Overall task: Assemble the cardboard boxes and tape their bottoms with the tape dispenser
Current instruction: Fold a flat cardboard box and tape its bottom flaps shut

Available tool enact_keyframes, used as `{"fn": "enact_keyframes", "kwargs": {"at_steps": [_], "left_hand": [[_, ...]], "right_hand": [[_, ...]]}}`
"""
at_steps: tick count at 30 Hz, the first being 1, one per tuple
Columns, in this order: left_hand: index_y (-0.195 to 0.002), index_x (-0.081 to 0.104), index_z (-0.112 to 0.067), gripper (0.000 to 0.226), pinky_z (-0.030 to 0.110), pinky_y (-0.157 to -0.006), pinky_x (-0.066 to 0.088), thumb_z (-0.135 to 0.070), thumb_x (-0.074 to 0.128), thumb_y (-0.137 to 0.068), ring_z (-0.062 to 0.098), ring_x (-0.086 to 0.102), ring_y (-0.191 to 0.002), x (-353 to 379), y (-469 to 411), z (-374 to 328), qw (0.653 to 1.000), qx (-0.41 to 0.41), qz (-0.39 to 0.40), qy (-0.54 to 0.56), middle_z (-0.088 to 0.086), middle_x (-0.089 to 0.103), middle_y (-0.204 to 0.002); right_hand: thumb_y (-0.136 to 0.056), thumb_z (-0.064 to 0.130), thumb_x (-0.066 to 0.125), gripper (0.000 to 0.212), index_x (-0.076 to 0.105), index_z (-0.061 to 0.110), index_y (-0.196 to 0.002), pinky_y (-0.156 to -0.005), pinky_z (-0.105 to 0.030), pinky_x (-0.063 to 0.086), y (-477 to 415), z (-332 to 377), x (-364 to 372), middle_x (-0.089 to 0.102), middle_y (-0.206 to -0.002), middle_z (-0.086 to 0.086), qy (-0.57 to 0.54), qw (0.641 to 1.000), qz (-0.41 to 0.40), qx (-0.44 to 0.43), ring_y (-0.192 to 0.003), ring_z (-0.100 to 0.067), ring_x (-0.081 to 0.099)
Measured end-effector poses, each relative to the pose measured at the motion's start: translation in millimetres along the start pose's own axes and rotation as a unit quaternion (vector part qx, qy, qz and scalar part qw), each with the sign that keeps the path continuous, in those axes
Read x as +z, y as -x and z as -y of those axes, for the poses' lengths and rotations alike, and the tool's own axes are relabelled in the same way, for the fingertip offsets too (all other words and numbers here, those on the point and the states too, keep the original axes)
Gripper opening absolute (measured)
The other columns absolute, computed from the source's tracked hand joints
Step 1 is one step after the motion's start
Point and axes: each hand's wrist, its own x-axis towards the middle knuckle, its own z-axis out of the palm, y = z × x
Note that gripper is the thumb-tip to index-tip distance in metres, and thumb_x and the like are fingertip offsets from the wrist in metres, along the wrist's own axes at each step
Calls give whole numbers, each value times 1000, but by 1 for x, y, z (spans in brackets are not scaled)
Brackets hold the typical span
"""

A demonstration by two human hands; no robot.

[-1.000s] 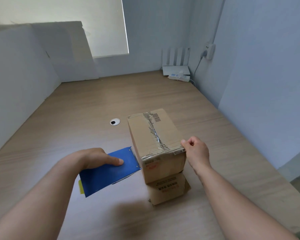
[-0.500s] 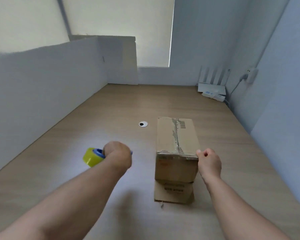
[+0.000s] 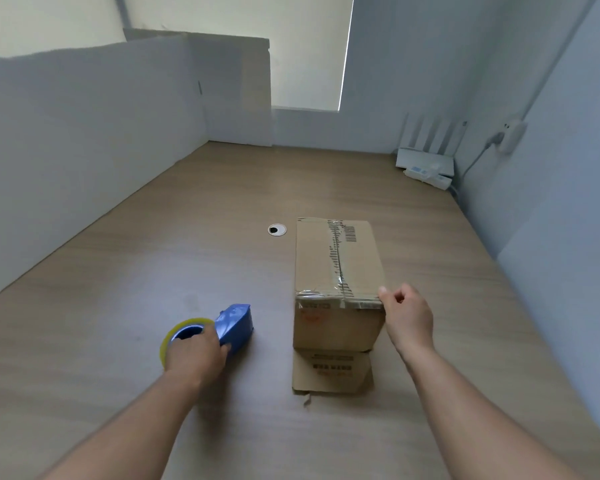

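One brown cardboard box (image 3: pixel 338 289) stands right of centre on the wooden surface (image 3: pixel 118 271), its upper seam taped. The left hand (image 3: pixel 196 355), clasping the blue tape dispenser with yellowish roll (image 3: pixel 236 323), has drawn away from the box to lower left within the last second: this taping pass is probably finished. The right hand (image 3: pixel 407 318) pinches the box's near right edge. Whether the dispenser touches the surface is unclear; the box's underside is hidden.

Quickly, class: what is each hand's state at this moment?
Left hand: closed, holding the tape dispenser.
Right hand: closed, fingers pinching the cardboard box at its near top corner.
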Motion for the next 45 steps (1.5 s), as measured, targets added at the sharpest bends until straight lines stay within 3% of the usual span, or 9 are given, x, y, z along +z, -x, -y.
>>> {"fn": "enact_keyframes", "kwargs": {"at_steps": [5, 9, 12, 18, 25, 28, 33, 37, 45], "left_hand": [[-142, 29, -8, 56, 35, -101, 37, -41, 36, -97, 26, 48, -122, -13, 2, -24, 996, -27, -58, 64, 9, 47, -137], [-151, 16, -8, 62, 35, -116, 20, -42, 31, -101, 23, 24, -143, -62, 11, -90, 906, 93, -35, 411, 7, 24, -157], [-147, 22, -10, 67, 44, -110, 35, -54, 29, -97, 27, 38, -135, -73, 2, -125, 869, 87, 10, 487, 8, 37, -150], [-149, 10, -6, 91, 40, -91, 45, -65, 43, -89, 33, 50, -123, -78, 10, -154, 916, -49, -27, 396, 16, 46, -139], [-118, 51, -15, 32, 34, -78, 43, -34, 31, -101, 25, 53, -93, -75, 3, -144, 892, -56, -67, 443, 9, 61, -115], [-108, 54, -13, 36, 36, -81, 44, -31, 23, -103, 23, 50, -89, -75, 0, -135, 882, -33, -55, 466, 10, 62, -111], [-133, 32, -13, 84, 32, -70, 46, -78, 36, -80, 27, 60, -105, -74, 6, -130, 961, 42, -31, 272, 6, 62, -119], [-111, 38, -15, 69, 35, -71, 48, -77, 36, -80, 27, 63, -94, -75, 0, -123, 979, 73, -74, 173, 7, 67, -104], [-130, 37, -49, 35, 34, -88, 49, -39, 46, -98, 22, 59, -93, -70, -15, -92, 894, 191, 44, 404, -5, 67, -104]], "right_hand": [[-93, 32, 55, 30, 48, 12, -72, -57, -31, 28, -2, -3, 0, 53, -72, -2, 3, 1000, 11, 5, -71, -23, 48], [-93, 34, 54, 25, 52, 11, -84, -66, -32, 36, -3, -2, 2, 61, -89, -8, -6, 1000, 11, 28, -82, -26, 53], [-94, 45, 46, 33, 53, 14, -96, -76, -35, 43, -3, 2, 3, 60, -105, -10, 28, 998, 28, 44, -94, -28, 54], [-65, 81, 56, 96, 37, 7, -124, -94, -42, 40, 13, 29, 15, 46, -130, -15, 158, 984, 39, 79, -126, -32, 40], [-92, 43, 54, 34, 49, 11, -83, -67, -31, 36, -8, 9, 0, 54, -82, -1, 38, 997, 63, 31, -85, -28, 53], [-97, 37, 46, 39, 40, 15, -66, -62, -34, 33, -16, 2, -13, 46, -66, 2, 45, 995, 90, -9, -77, -26, 48], [-72, 78, 52, 65, 46, 19, -99, -64, -31, 37, -14, 3, -21, 56, -96, 4, 259, 947, 157, -103, -92, -20, 56], [-86, 60, 53, 52, 47, 13, -108, -69, -32, 35, -18, -1, -25, 60, -107, -4, 281, 931, 156, -174, -102, -27, 57], [-94, 24, 55, 8, 55, 21, -87, -59, -22, 32, -27, -22, -34, 46, -67, 14, 131, 939, 247, -200, -74, -17, 45]]}}
